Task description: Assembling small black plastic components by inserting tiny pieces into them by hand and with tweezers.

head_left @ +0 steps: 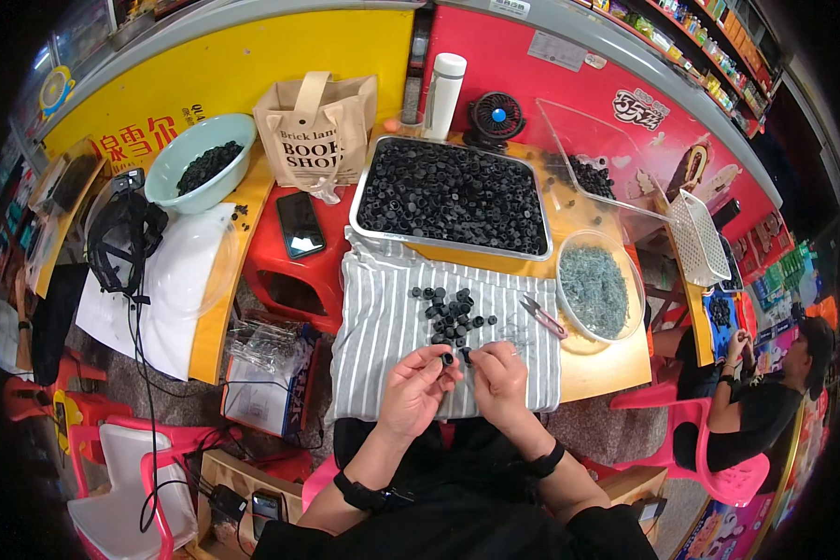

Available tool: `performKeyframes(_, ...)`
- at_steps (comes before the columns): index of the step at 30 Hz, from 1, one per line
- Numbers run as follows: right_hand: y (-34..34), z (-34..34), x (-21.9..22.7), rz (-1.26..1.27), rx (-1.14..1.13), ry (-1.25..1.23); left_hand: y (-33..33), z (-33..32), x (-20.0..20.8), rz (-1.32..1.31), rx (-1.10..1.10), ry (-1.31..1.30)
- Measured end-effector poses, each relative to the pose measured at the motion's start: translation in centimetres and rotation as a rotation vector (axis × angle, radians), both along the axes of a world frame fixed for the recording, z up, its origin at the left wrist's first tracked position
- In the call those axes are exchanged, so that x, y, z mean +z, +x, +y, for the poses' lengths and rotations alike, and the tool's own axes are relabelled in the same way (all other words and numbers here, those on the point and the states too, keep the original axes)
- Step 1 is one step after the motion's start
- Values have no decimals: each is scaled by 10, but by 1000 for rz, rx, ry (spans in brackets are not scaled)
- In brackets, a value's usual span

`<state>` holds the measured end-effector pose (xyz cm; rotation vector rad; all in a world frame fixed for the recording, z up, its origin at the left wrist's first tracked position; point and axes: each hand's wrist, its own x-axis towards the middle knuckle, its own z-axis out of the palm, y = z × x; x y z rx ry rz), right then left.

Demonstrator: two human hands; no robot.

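My left hand (414, 392) pinches a small round black cap (447, 359) with a hollow centre between thumb and fingertips. Close beside it, the fingers of my right hand (500, 381) are pressed together on a small black piece (467, 354), mostly hidden by the fingertips. Both hands are over a grey and white striped cloth (373, 327). Just beyond them lies a loose heap of black caps (452, 317). A pair of small snips (544, 317) with reddish handles rests on the cloth to the right.
A metal tray (443, 245) full of black caps stands beyond the cloth. Right of it are a clear tub (643, 308) of greyish scraps and a clear bin (616, 207). A phone (301, 224) lies on a red stool; a pale green bowl (179, 191) stands left. Another person (756, 411) sits far right.
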<state>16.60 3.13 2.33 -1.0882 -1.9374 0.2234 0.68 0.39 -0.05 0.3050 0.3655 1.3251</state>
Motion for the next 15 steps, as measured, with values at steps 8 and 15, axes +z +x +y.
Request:
performKeyframes(8,-5,-3,13,-236,12,44,-1,0,0,-8,-1,17)
performKeyframes(15,1,-2,-1,-37,27,-13,0,0,-2,-3,-1,27)
